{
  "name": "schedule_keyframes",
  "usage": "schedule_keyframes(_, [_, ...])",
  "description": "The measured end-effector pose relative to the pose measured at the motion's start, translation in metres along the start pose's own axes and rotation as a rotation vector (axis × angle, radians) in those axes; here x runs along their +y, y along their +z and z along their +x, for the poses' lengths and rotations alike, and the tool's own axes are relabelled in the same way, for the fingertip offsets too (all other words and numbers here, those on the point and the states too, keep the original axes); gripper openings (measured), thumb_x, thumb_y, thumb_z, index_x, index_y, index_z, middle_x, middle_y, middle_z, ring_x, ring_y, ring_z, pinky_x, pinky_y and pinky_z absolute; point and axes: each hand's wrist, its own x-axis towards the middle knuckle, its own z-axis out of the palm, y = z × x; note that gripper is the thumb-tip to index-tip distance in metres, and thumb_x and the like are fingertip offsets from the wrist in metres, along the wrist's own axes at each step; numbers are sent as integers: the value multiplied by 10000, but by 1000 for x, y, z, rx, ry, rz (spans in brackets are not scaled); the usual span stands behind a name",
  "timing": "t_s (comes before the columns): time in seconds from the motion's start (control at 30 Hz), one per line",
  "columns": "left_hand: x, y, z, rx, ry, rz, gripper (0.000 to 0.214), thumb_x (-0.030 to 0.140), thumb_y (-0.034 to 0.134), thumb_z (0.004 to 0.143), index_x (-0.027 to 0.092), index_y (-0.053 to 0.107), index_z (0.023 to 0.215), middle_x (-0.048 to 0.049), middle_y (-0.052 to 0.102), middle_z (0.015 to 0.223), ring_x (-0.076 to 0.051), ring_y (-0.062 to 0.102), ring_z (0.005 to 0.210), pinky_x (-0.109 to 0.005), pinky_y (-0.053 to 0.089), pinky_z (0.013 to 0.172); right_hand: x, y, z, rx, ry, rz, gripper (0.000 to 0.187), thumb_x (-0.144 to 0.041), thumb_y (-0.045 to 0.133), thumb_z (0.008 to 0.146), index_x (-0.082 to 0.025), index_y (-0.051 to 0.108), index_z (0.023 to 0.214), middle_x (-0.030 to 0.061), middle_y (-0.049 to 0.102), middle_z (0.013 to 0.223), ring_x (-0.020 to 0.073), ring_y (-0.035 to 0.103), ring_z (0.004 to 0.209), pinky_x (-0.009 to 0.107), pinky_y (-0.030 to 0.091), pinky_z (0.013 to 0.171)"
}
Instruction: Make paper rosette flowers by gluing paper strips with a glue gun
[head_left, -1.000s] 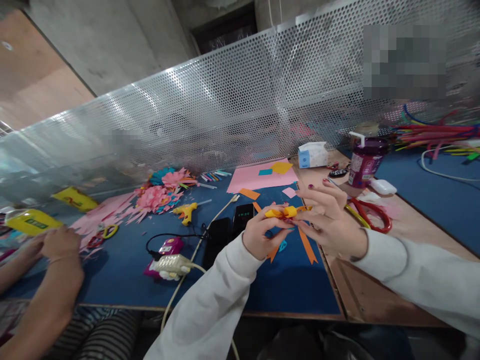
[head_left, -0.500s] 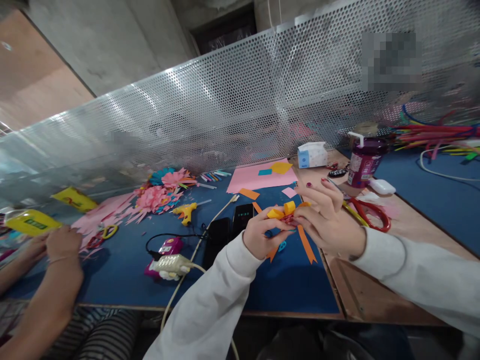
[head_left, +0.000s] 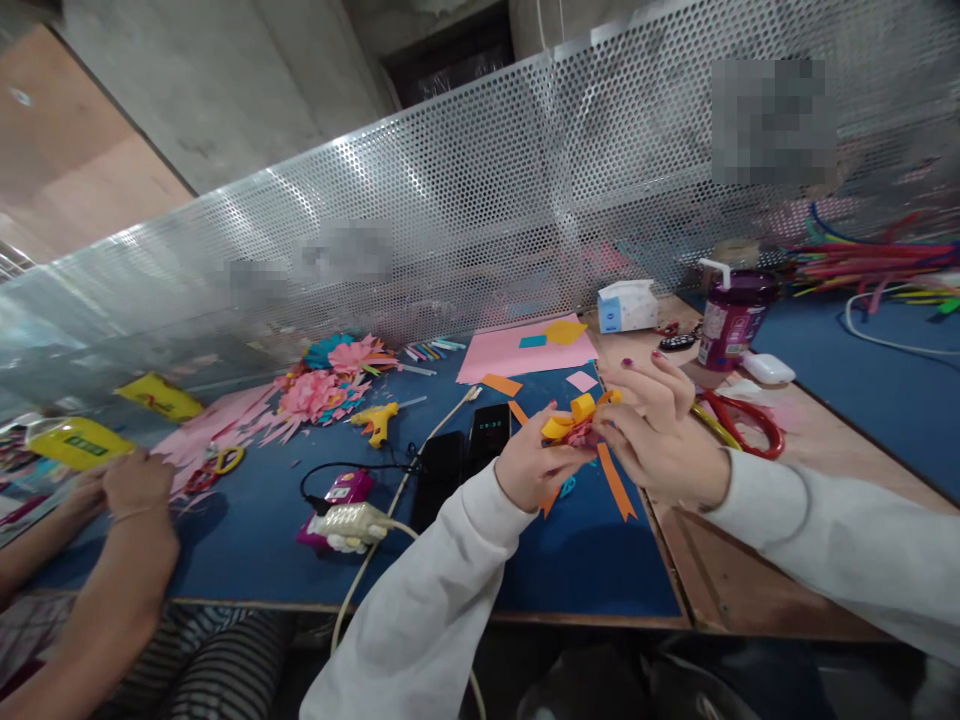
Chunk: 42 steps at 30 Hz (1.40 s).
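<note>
Above the blue tabletop, my left hand [head_left: 534, 468] is closed around the base of a small paper flower [head_left: 581, 410] with curled yellow strips and a pinkish-red part below. My right hand [head_left: 656, 430] pinches the flower's right side between thumb and fingertips, its other fingers raised. The exact grip point is partly hidden by the fingers. Beneath the hands lie an orange paper strip [head_left: 616, 485] with a notched end and a small teal curled piece [head_left: 568, 486]. A black phone [head_left: 489, 430] rests just left of my left hand.
A yellow glue gun [head_left: 377, 423], a power strip [head_left: 349, 522] and its cable lie to the left. Red-handled scissors [head_left: 750, 425] and a purple cup [head_left: 739, 320] stand right. Pink paper [head_left: 495, 355] lies behind. A co-worker's hands [head_left: 139, 485] work at far left.
My right fingertips have shifted slightly on the flower, and the yellow strip at its right now points more upward. The whole view has shifted a little. Both hands stay at the flower.
</note>
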Motion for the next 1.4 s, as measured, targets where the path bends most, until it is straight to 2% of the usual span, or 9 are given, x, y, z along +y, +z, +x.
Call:
schedule_keyframes(0.13, [1,-1,1,-20,21,56,164,226,541,852,218,696,797,-74,607,966,-168,624,957,-408,529,940,0,0,0,-17,-1,-8,57,-144,523,810,-186,551,837,109,422,1220,264,369,1162,520,318,1030])
schedule_keyframes(0.23, [3,-1,2,-10,3,60,120,198,556,842,205,674,824,-60,638,907,-155,639,922,-412,525,954,-1,0,0,0,-8,-29,49,-155,548,809,-195,557,836,107,431,1223,261,366,1156,511,319,1032])
schedule_keyframes(0.43, [6,0,4,66,-55,-10,45,139,622,793,179,616,812,-26,681,887,-116,661,872,-346,528,961,-1,-2,1,6,-19,4,46,-186,568,803,-204,573,844,94,443,1236,257,365,1155,512,293,1050])
schedule_keyframes(0.6, [7,-2,4,60,-70,-11,38,135,617,793,167,623,813,-47,674,904,-130,659,898,-323,561,900,1,-3,2,-21,-3,41,65,-269,599,802,-211,580,826,90,452,1268,266,380,1164,521,280,1061])
schedule_keyframes(0.77, [9,-3,3,40,-77,-9,47,151,598,808,169,633,834,-53,643,929,-139,648,923,-357,552,919,2,-4,3,-35,2,66,68,-273,596,814,-205,597,808,101,420,1287,284,371,1188,542,295,1053])
schedule_keyframes(0.97, [6,-3,3,50,-33,-31,84,132,609,798,181,612,866,-36,610,939,-131,636,936,-393,535,946,0,-7,6,12,22,101,40,-261,620,798,-227,631,781,69,401,1294,297,343,1208,544,301,1052])
schedule_keyframes(1.07, [5,-2,3,62,-32,-32,50,137,606,802,181,596,822,-25,596,920,-116,637,896,-407,530,950,1,-8,7,19,51,132,21,-249,642,780,-247,659,769,43,359,1353,322,295,1255,569,282,1055])
schedule_keyframes(1.17, [4,-2,3,76,-22,-50,68,117,615,790,166,598,832,-40,589,942,-123,634,911,-399,531,948,3,-7,8,3,85,200,45,-250,661,763,-238,678,724,14,257,1439,357,239,1303,601,254,1049])
schedule_keyframes(1.4, [5,-4,4,87,-49,-67,92,128,598,802,193,577,863,-30,604,961,-125,642,916,-377,544,932,5,-8,11,-28,86,252,80,-261,649,776,-245,704,720,-14,185,1487,365,232,1313,608,249,1043])
